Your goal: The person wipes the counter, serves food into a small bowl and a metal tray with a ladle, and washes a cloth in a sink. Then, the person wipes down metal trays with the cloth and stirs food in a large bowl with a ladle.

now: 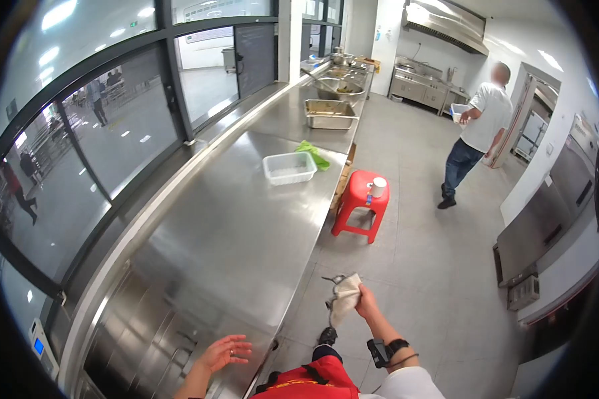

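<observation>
Cream cloth (345,300), head view, hangs above the grey tiled floor (419,266), pinched in the right hand (367,302). The left hand (223,354), spread, is near the close end of a stainless-steel counter (226,213). Ahead of this hand, a translucent plastic tub (290,174) and a green cloth (318,158) are side by side on the counter; ahead of the right hand stands a red plastic stool (353,189).

I have a long steel counter (213,219) running away from me, its near stretch shiny. On it I can make out a clear plastic tub (291,177), a green cloth (316,156) just behind it, then a rectangular steel pan (331,122) and a wide metal bowl (333,95). On the grey tiled floor (419,266) I see a red stool (359,189) standing.
</observation>
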`<state>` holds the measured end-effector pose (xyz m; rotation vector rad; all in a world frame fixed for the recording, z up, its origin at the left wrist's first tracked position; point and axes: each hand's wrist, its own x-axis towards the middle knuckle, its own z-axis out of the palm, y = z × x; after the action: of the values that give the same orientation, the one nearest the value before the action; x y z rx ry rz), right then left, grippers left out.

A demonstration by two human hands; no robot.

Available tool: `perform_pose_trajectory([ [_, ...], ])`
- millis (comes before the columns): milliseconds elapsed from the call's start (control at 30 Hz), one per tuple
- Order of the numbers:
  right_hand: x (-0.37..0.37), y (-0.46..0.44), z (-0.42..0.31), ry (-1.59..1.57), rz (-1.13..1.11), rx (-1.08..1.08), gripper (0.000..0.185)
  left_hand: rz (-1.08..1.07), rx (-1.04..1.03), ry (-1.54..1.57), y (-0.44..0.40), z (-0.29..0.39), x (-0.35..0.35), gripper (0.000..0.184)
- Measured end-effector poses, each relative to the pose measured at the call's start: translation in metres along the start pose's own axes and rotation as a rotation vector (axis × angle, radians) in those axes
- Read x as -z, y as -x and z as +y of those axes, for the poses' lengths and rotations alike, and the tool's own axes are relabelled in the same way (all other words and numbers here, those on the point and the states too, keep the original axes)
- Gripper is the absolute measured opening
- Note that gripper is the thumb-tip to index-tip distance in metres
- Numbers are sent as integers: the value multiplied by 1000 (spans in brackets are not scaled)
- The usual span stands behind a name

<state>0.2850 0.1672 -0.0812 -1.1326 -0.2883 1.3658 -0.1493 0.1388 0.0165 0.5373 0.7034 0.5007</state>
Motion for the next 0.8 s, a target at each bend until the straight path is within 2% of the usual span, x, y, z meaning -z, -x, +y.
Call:
perform_pose_trajectory([
  [100, 44, -15, -36, -354, -97, -86, 45, 5, -80, -30, -74, 32, -24, 36],
  [300, 74, -49, -116, -459, -165, -62, 41, 113, -171, 62, -199, 74, -79, 30],
  [400, 104, -85, -132, -3, -110, -42, 35, 211, -212, -26, -261, 98, -90, 28],
  [433, 98, -87, -148, 1, -63, -39, 30, 242, -241, -7, -278, 108, -94, 28],
  [667, 144, -164, -196, -192, 171, -6, 34, 401, -442, 198, -396, 189, -112, 30],
  [800, 197, -190, -226, -144, 380, -45, 38, 569, -476, 356, -463, 216, -107, 34],
])
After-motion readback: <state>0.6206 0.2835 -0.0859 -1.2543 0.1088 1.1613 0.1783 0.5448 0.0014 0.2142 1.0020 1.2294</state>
